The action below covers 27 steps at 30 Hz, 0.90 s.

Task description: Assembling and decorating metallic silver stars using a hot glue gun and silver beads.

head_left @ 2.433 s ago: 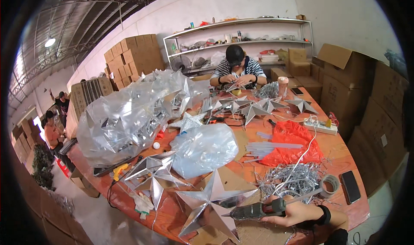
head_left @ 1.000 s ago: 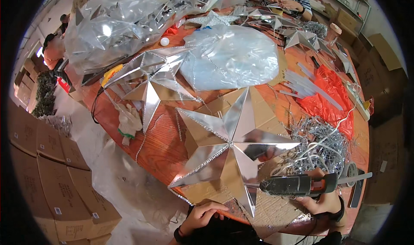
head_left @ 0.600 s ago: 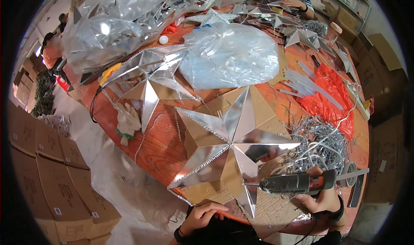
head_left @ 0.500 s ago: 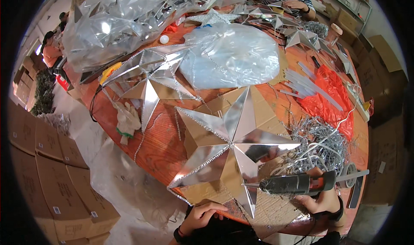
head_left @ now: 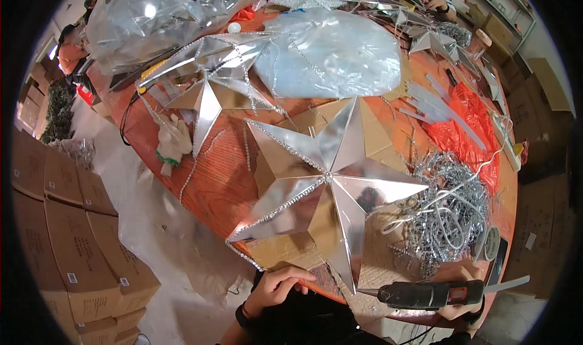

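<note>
A large mirrored silver star (head_left: 340,163) lies on flattened cardboard (head_left: 285,251) at the table's near edge. Sparkling bead chain (head_left: 279,206) runs along the ridges of its two left arms, and a loose end hangs past the lower left tip toward my left hand (head_left: 276,291). That hand rests at the table edge, fingers loosely bent and apparently holding nothing. In my right hand (head_left: 458,278) is a black and red hot glue gun (head_left: 419,295), a pale glue stick poking from its back. The nozzle is at the star's bottom tip; whether they touch I cannot tell.
Beyond lie a second silver star (head_left: 209,105), a plastic-wrapped bundle (head_left: 331,56) and a white glove (head_left: 173,137). Tangled silver chain (head_left: 452,208), a white cord, glue sticks and a red bag (head_left: 467,120) sit at right. Cartons (head_left: 79,254) stand left; another person works across the table.
The glue gun and my right hand have moved down, bringing the nozzle from the bottom arm's side to its tip. My left hand has barely shifted. The whole view has tilted slightly.
</note>
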{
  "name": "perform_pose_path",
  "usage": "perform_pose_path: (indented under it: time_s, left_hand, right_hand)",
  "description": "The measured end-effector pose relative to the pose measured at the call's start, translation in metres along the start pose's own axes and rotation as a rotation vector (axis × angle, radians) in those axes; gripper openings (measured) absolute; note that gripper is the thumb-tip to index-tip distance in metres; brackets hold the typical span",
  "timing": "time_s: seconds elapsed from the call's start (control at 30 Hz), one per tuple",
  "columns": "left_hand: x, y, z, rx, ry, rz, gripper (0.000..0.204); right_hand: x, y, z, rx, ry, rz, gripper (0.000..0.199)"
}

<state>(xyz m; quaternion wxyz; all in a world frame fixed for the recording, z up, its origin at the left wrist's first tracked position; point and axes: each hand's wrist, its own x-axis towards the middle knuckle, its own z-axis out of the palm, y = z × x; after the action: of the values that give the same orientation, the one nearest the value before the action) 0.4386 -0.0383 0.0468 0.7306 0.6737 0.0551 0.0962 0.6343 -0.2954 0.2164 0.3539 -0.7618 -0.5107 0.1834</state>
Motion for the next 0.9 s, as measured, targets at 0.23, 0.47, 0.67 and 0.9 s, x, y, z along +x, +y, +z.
perform_pose_path:
  time_s: [0.23,0.47,0.67,0.9]
  left_hand:
    - [0.001,0.0,0.001,-0.026,0.004,0.019,0.023]
    - [0.0,0.001,0.002,-0.027,0.013,0.007,0.022]
    - [0.002,0.001,0.002,-0.015,-0.002,0.0,0.023]
    - [-0.001,-0.002,0.001,0.004,0.019,0.026,0.023]
  right_hand:
    - [-0.003,0.008,-0.001,-0.018,-0.023,-0.098,0.04]
    - [-0.004,0.008,-0.004,-0.015,-0.053,-0.085,0.042]
    - [-0.009,0.009,-0.003,0.002,-0.041,-0.064,0.043]
    - [-0.006,0.022,0.001,0.137,-0.096,-0.078,0.04]
